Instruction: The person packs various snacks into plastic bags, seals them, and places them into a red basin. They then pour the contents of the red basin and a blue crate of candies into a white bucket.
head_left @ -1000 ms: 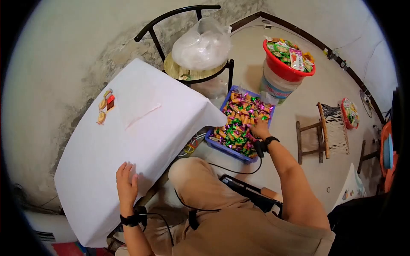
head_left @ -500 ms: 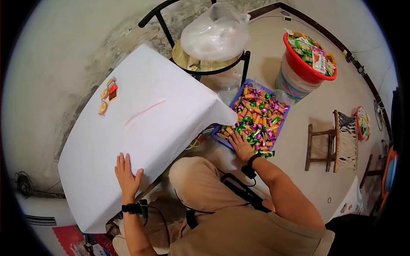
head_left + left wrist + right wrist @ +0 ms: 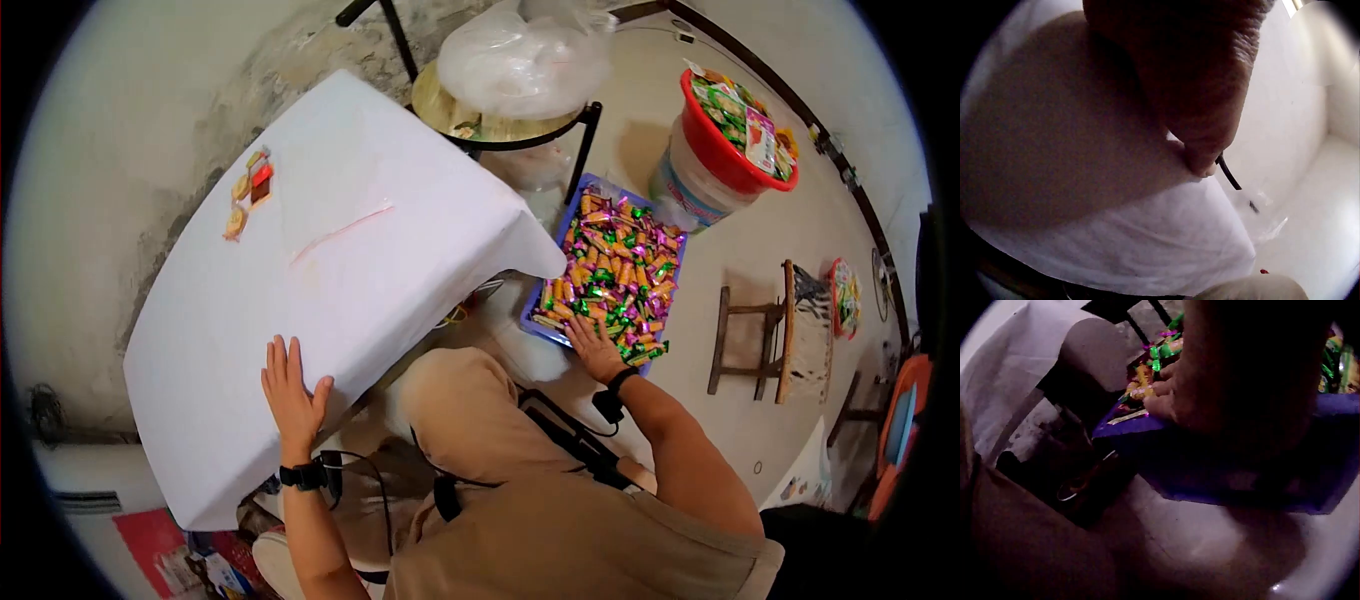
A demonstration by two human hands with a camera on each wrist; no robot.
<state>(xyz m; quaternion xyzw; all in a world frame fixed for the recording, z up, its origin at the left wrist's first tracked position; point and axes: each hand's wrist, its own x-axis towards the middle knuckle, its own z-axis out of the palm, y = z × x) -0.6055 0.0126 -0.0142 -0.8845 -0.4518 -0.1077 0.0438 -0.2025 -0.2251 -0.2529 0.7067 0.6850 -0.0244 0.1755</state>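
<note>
A blue-purple basket (image 3: 1222, 469) full of candies in shiny orange, green and purple wrappers (image 3: 620, 265) stands on the floor right of the table. The right hand (image 3: 597, 352) lies on the candies at the basket's near edge, fingers extended; in the right wrist view its fingertips touch wrapped pieces. On the white-covered table (image 3: 230, 340) the left hand (image 3: 293, 395) rests flat near the front edge, fingers straight and thumb apart, holding nothing. Several small wrapped pieces (image 3: 262, 183) lie at the table's far left.
A chair (image 3: 430, 100) behind the table bears a clear plastic bag (image 3: 525, 65). A red basin (image 3: 712, 140) of packets sits on a bucket at the back right. Farther right are a wooden folding stool (image 3: 765, 330) and another red container (image 3: 846, 300).
From deep among the candies, the right hand has moved back to the basket's near edge, its fingers now extended. The left hand stays on the table. The head view has shifted.
</note>
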